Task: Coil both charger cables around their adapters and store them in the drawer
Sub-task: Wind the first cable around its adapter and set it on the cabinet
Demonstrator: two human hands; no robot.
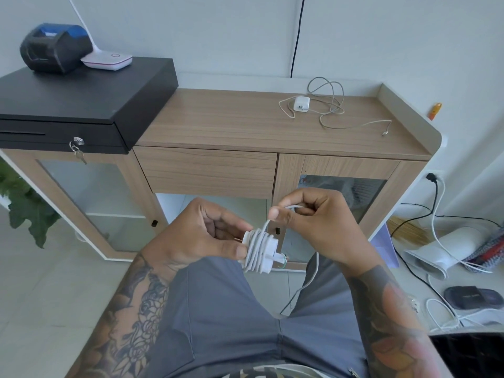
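Observation:
My left hand grips a white adapter with several turns of white cable wound around it, held over my lap. My right hand pinches the loose run of that cable just above the adapter; the rest hangs down between my legs. On the wooden cabinet top at the back right lies a second white adapter with its cable spread out loose. The wooden drawer in the cabinet's middle is closed.
A black cash drawer with keys stands at the cabinet's left, carrying a black printer and a white lamp base. Cables, a white device and a dark slipper lie on the floor at right. A plant is at left.

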